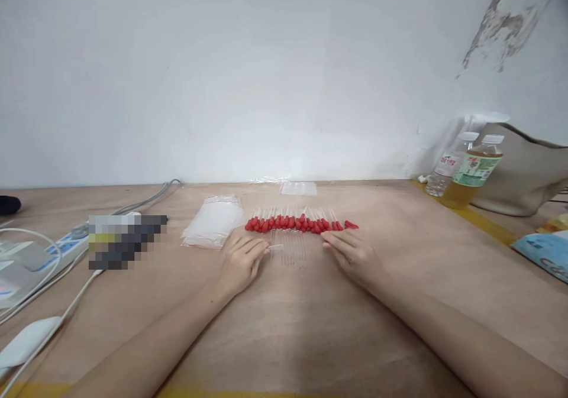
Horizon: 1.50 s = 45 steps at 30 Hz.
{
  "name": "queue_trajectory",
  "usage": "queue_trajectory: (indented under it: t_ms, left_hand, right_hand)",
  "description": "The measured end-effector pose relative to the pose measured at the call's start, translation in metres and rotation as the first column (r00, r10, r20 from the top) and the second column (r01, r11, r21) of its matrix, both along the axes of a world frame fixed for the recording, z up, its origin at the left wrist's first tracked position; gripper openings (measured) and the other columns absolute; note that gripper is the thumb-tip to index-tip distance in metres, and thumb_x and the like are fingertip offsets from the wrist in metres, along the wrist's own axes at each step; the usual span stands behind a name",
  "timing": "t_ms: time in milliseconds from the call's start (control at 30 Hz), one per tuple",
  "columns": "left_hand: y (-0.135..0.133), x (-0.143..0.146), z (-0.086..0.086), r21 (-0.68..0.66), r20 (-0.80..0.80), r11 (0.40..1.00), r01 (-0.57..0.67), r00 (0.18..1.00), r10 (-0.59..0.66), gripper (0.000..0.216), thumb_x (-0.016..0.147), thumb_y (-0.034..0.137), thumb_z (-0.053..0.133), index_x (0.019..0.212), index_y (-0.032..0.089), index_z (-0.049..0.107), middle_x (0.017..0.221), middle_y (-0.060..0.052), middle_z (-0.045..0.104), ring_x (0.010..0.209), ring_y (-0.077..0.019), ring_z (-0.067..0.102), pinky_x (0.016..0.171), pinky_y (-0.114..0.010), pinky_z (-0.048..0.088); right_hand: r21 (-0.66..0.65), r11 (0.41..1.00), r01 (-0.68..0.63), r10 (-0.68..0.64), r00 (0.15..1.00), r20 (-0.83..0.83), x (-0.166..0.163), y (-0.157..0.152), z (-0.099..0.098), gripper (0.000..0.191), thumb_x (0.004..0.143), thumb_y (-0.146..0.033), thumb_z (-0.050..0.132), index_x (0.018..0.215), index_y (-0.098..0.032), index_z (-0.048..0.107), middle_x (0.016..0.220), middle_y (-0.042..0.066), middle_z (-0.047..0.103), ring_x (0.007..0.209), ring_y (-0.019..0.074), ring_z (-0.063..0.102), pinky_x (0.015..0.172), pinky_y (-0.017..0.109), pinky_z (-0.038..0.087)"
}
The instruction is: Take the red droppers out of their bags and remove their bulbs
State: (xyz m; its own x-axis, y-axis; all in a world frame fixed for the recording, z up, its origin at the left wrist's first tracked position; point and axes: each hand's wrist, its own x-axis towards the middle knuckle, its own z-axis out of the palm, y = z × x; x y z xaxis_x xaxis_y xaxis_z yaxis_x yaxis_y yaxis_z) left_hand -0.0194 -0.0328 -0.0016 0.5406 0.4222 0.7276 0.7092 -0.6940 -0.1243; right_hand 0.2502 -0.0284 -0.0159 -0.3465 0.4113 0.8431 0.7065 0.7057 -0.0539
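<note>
A row of droppers with red rubber bulbs and thin clear tubes lies across the middle of the table, tubes pointing to the wall. Just in front of it, several loose clear tubes lie side by side. My left hand is closed at their left, pinching a thin clear tube that sticks out to the right. My right hand rests at the row's right end, its fingers together by the red bulbs; what they grip is hidden. A few loose red bulbs lie beyond its fingers.
A stack of clear plastic bags lies left of the row, and another bag by the wall. A power strip with cables is at the left. Two bottles and a blue packet are at the right.
</note>
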Motion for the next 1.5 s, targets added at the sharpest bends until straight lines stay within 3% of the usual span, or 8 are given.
queue_trajectory:
  t_ms: [133,367,600,800,933,1100,1233,1500]
  left_hand:
    - [0.005,-0.004,-0.005,-0.088,0.047,0.988,-0.13,0.99,0.134,0.023,0.086,0.022,0.04,0.097,0.018,0.06,0.072,-0.002,0.055,0.06,-0.011,0.052,0.054,-0.021,0.042]
    - [0.014,-0.006,-0.018,-0.132,0.129,0.984,-0.123,0.982,0.14,0.025,0.084,0.014,0.039,0.1,0.019,0.058,0.075,-0.002,0.051,0.064,-0.0114,0.049,0.058,-0.022,0.041]
    - [0.014,0.001,-0.018,-0.261,0.166,0.963,-0.07,0.979,0.116,0.019,0.083,0.019,0.044,0.092,0.016,0.06,0.081,-0.004,0.055,0.075,-0.0148,0.054,0.066,-0.027,0.046]
    - [0.006,0.01,-0.011,-0.368,0.185,0.93,0.001,0.98,0.072,0.025,0.081,0.031,0.049,0.098,0.015,0.059,0.095,-0.008,0.058,0.078,-0.0155,0.057,0.065,-0.027,0.048]
    - [0.004,0.01,-0.008,-0.464,0.178,0.886,-0.013,0.978,0.107,0.03,0.083,0.033,0.045,0.103,0.015,0.058,0.102,-0.008,0.058,0.081,-0.0155,0.058,0.07,-0.027,0.049]
    - [0.005,0.009,-0.009,-0.477,0.186,0.879,0.007,0.978,0.093,0.028,0.085,0.032,0.043,0.102,0.016,0.059,0.101,-0.008,0.059,0.088,-0.017,0.057,0.077,-0.03,0.047]
    - [0.006,0.008,-0.01,-0.457,0.208,0.888,0.049,0.977,0.053,0.026,0.085,0.03,0.043,0.102,0.018,0.058,0.1,-0.007,0.058,0.088,-0.0166,0.057,0.076,-0.029,0.047]
    - [0.006,0.007,-0.01,-0.414,0.153,0.91,0.029,0.988,0.038,0.025,0.085,0.025,0.042,0.104,0.018,0.057,0.098,-0.007,0.059,0.095,-0.0193,0.053,0.083,-0.036,0.044]
  right_hand:
    - [-0.245,0.96,0.137,-0.198,0.95,-0.242,0.026,0.02,0.008,0.024,0.081,-0.031,0.048,0.096,-0.019,0.062,0.074,0.005,0.059,0.066,0.0145,0.055,0.058,0.027,0.045]
    - [-0.627,0.755,0.189,-0.44,0.855,-0.273,0.054,0.042,0.011,0.021,0.068,-0.032,0.056,0.08,-0.016,0.062,0.062,0.002,0.06,0.05,0.0122,0.051,0.047,0.025,0.04]
    - [-0.593,0.771,0.233,-0.383,0.913,-0.14,0.045,0.04,0.007,0.021,0.069,-0.029,0.053,0.077,-0.016,0.068,0.068,0.004,0.064,0.057,0.0141,0.054,0.054,0.026,0.041]
    - [-0.571,0.81,0.13,-0.27,0.948,-0.167,0.042,0.039,0.005,0.026,0.076,-0.034,0.048,0.082,-0.019,0.068,0.077,0.004,0.066,0.065,0.0149,0.057,0.06,0.026,0.043]
    - [-0.619,0.773,0.141,-0.353,0.905,-0.236,0.043,0.04,0.008,0.026,0.074,-0.032,0.048,0.086,-0.017,0.066,0.078,0.003,0.067,0.065,0.0139,0.058,0.06,0.024,0.044]
    - [-0.74,0.572,0.354,-0.519,0.855,0.007,0.048,0.053,0.03,0.023,0.072,-0.031,0.048,0.083,-0.019,0.065,0.076,0.001,0.067,0.068,0.013,0.058,0.06,0.021,0.041]
    - [-0.804,0.41,0.43,-0.526,0.832,0.177,0.044,0.073,0.044,0.02,0.066,-0.036,0.053,0.067,-0.021,0.066,0.066,0.002,0.065,0.068,0.016,0.059,0.057,0.023,0.039]
    - [-0.856,0.18,0.484,-0.496,0.796,0.346,0.026,0.106,0.036,0.02,0.052,-0.033,0.066,0.054,-0.014,0.061,0.057,0.008,0.06,0.062,0.0224,0.058,0.052,0.029,0.04]
